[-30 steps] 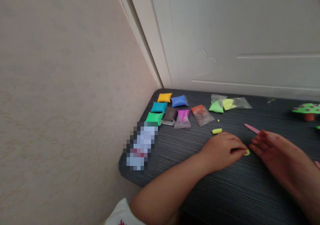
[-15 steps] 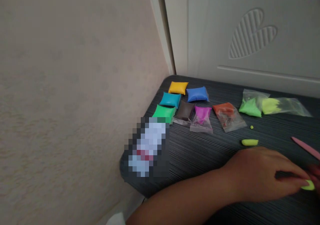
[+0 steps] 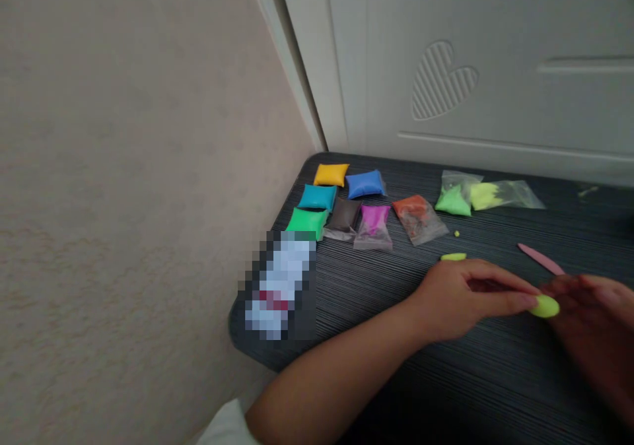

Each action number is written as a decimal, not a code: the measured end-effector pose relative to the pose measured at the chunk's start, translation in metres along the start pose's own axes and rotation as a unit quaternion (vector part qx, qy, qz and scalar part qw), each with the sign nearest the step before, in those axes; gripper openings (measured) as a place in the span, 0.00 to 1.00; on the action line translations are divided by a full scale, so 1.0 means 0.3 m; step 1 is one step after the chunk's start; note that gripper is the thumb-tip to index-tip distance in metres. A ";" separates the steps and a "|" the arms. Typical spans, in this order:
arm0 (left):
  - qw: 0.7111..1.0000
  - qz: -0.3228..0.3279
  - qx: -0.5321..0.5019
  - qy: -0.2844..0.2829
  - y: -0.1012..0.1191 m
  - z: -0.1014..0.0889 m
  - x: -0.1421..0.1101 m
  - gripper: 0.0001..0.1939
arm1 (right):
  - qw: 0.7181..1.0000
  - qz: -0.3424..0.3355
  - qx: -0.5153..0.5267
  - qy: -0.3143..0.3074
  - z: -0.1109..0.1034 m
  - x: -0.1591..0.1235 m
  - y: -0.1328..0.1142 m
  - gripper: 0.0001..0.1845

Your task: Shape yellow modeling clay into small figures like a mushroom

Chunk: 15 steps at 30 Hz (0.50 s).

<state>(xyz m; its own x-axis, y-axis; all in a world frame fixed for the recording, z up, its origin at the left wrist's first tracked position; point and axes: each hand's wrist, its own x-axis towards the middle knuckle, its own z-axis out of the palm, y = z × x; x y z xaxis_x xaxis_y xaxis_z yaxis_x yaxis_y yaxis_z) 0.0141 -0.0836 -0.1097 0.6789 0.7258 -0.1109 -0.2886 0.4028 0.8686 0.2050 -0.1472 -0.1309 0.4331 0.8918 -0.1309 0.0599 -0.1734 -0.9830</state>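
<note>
My left hand point(image 3: 456, 300) pinches a flattened yellow-green piece of modelling clay point(image 3: 546, 306) between thumb and fingers. At the right edge, my right hand point(image 3: 594, 319) is beside that piece, palm turned toward it and fingers loosely apart; part of it is cut off and in shadow. A yellow-green clay roll point(image 3: 453, 257) lies just behind my left hand, partly covered by it. Farther back rests a tiny yellow-green clay ball point(image 3: 456, 234). A pink modelling tool point(image 3: 539, 258) lies on the dark table behind my right hand.
Packets of clay line the back: yellow point(image 3: 331, 174), blue point(image 3: 365, 183), teal point(image 3: 317, 197), green point(image 3: 307, 222), dark brown point(image 3: 343, 216), magenta point(image 3: 374, 219), red-orange point(image 3: 416, 212), light green point(image 3: 454, 199) and yellow-green point(image 3: 485, 195). A blurred-out object point(image 3: 280, 286) lies at the left, near the wall.
The view has swung right, so more of my right hand shows. The clay piece between my left fingers has come into fuller view, and the right hand's fingers now appear apart.
</note>
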 end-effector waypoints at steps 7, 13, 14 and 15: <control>0.959 -0.060 -0.260 0.101 0.014 0.000 0.009 0.07 | 0.995 -0.028 0.095 -0.010 0.083 -0.071 -0.084 0.06; 0.954 -0.077 -0.273 0.102 0.017 0.002 0.008 0.04 | 0.938 -0.304 -0.168 0.004 0.060 -0.098 -0.137 0.07; 0.954 -0.079 -0.271 0.100 0.015 0.004 0.008 0.04 | 0.921 -0.338 -0.195 0.006 0.062 -0.104 -0.148 0.08; 0.955 -0.081 -0.267 0.098 0.013 0.005 0.008 0.04 | 0.907 -0.361 -0.218 0.008 0.064 -0.111 -0.158 0.09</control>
<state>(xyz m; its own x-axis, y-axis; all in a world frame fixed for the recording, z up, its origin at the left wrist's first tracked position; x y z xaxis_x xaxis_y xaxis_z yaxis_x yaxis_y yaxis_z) 0.0157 -0.0812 -0.1058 0.6195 0.6992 -0.3568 -0.5293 0.7078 0.4679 0.1705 -0.1605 -0.0826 0.1523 0.8333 0.5314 0.6812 0.3010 -0.6673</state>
